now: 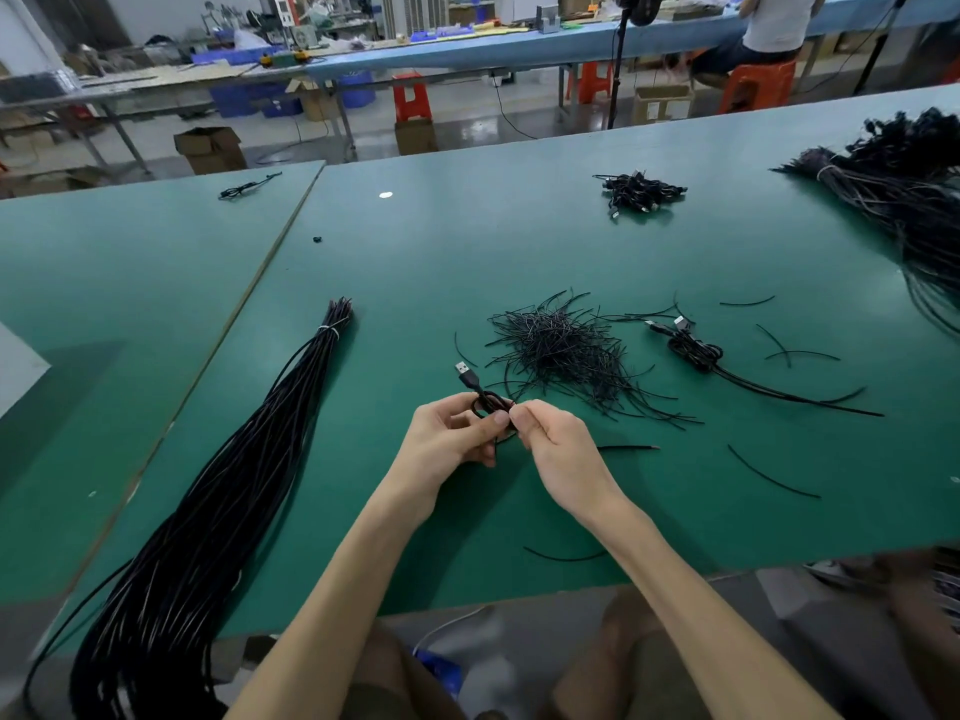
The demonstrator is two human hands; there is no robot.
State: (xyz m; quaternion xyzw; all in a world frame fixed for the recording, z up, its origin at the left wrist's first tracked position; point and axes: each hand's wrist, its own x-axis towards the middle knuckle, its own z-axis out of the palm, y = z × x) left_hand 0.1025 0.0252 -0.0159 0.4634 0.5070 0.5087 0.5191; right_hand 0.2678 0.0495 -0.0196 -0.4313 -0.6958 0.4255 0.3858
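Black USB cable (485, 401), coiled small, sits just above the tabletop (332, 511): my left hand (451, 440) has its grip round the loops so my right hand (557, 445) can pinch their middle, probably for tying.

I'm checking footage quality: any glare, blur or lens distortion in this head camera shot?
Head view: wide-angle bending curves the edges of the green table; one small glare spot lies far out on it; left hand, right hand and coiled USB cable are sharp; the bottom corners look smeared.
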